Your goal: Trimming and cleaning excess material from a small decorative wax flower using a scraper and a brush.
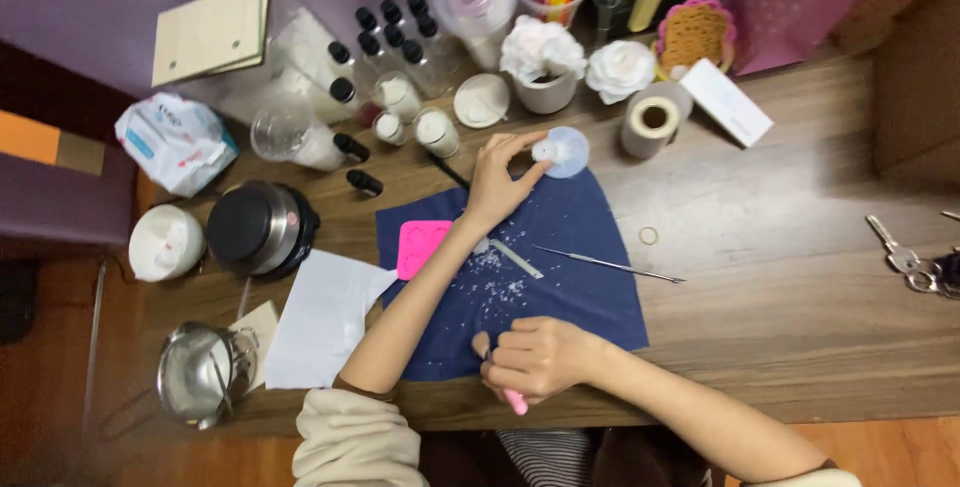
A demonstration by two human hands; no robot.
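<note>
The left hand (pixel 497 182) reaches forward across a dark blue cloth (pixel 560 277) spread on the wooden table (pixel 780 277), and its fingers (pixel 527 175) pinch a small white round piece (pixel 543 150) that sits on a pale blue translucent disc (pixel 567 152) at the far edge of the cloth. The right hand (pixel 538 355) rests near the front edge of the cloth, its fingers curled shut around a pink tool (pixel 516 403) whose end pokes out below the hand toward the person. White crumbs (pixel 497 282) are scattered over the middle of the cloth, between the two hands. A pink square silicone mould (pixel 422 247) lies on the cloth's left part, just beside the left forearm. A thin metal pick (pixel 607 265) lies on the cloth to the right of the left hand, with its tip over the table, and a short flat metal strip (pixel 517 258) lies near the wrist. A white sheet of paper (pixel 322 317) lies left of the cloth, touching its edge. Farther left stand a small black round hotplate (pixel 258 229), a white bowl (pixel 165 243) and a small steel pot (pixel 200 372). Behind the cloth stand clear bottles with black caps (pixel 390 42), a roll of white tape (pixel 650 122) and two white flower-shaped pieces (pixel 580 59). A bunch of keys (pixel 915 262) lies at the right edge of the table.
</note>
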